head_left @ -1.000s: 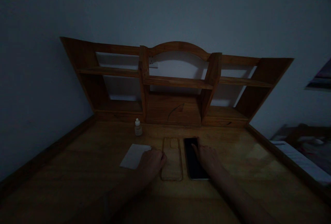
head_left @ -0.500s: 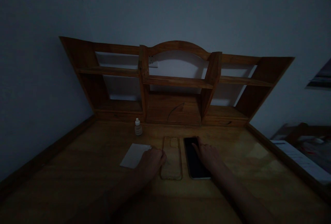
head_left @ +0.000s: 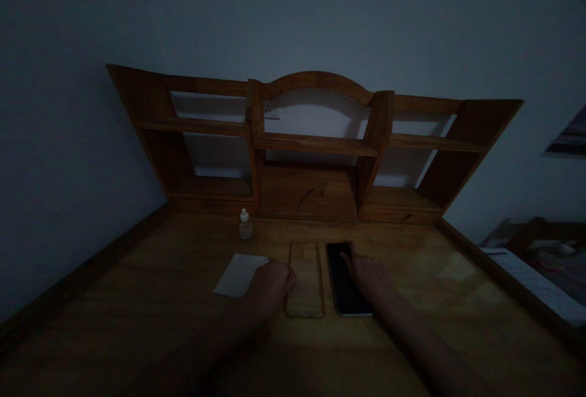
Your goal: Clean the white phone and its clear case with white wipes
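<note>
Dim desk (head_left: 137,299): black, flat phone (head_left: 344,278).

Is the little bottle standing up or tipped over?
Standing up. The little bottle sits upright on the desk, white cap on top, behind the white cloth.

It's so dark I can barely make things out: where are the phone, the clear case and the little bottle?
phone (head_left: 341,281), head view, bare middle of its dark screen.
clear case (head_left: 306,290), head view, centre of its back panel.
little bottle (head_left: 246,227), head view, its body below the cap.
</note>
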Tool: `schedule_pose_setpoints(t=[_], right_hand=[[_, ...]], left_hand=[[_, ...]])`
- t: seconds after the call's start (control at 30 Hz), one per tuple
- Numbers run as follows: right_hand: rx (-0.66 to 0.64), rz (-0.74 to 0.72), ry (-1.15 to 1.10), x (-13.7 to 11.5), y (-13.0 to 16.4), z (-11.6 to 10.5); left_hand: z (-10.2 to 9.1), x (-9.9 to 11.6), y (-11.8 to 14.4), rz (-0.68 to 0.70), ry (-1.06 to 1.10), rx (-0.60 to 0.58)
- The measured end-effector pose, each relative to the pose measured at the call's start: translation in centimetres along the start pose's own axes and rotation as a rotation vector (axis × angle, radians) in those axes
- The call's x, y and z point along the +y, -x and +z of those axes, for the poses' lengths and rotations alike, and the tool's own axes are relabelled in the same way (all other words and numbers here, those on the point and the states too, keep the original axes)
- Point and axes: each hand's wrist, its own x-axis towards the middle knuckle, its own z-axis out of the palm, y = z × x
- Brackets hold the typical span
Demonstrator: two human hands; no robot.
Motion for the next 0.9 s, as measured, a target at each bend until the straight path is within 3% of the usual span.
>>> schedule_pose_setpoints(t=[0.2,0.4,0.7,0.83,0.9], right_hand=[[0.006,-0.020,0.046,-0.1,-0.2,0.0],[0.011,-0.047,0.034,0.0,-0.2,-0.2],[0.011,-0.054,0.034,0.2,-0.4,0.1],[0.050,-0.024,0.039,0.1,-0.3,-0.1],[0.076,0.006,0.045,0.0,-0.4,-0.2]], left_hand=[[-0.6,0.4,0.1,-0.020,0.000,-0.027],[-0.8,0.6,0.0,0.004,-0.009,0.021],[-1.6,1.4,-0.3,-0.073,0.012,0.102],[-2.6,-0.1,-1.2,-0.038,0.079,0.176],[-3.4,-2.0,-1.7,-0.020,0.172,0.140]])
